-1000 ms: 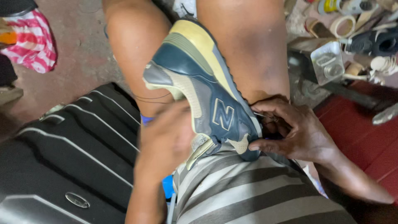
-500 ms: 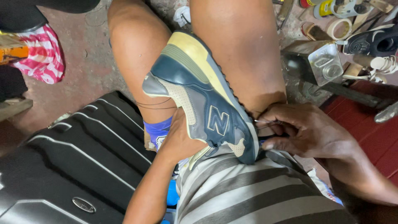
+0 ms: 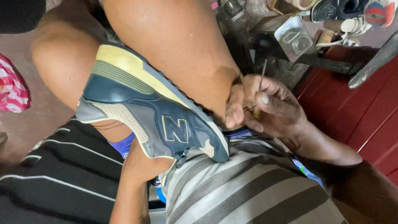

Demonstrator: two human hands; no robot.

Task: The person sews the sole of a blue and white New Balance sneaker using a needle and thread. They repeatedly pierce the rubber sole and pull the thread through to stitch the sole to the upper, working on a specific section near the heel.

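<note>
A: Quick pass. Where's the sneaker (image 3: 157,120)?

B: Wedged between the person's bare knees, lying on its side. Toe points up-left, heel down-right over the striped shirt (image 3: 244,186). Yellowed sole faces up toward the right thigh. Long axis runs diagonal, upper-left to lower-right.

A: R hand?

B: Right hand (image 3: 265,105) sits just past the heel end, touching the thigh, fingers curled tight round a thin needle/awl (image 3: 262,72) w/ the point sticking up. Fine thread (image 3: 248,109) seems to run from the fist back toward the heel, too thin to be sure. So the shoe lies left of that grip, heel end nearest.

A: L hand?

B: Left hand itself hidden under the shoe. Only the forearm (image 3: 132,182) shows, coming up from below. Can't tell if closed or what it holds, prob supporting the shoe from underneath.

A: Nearer hand to heel seam?

B: R, clearly.

A: Surface, room?

B: No table, the lap is the work surface. Black ribbed case (image 3: 54,182) lower-left, red boards (image 3: 352,112) right, clutter of tape rolls and a clear plastic box (image 3: 292,37) top right. Tight space.
</note>
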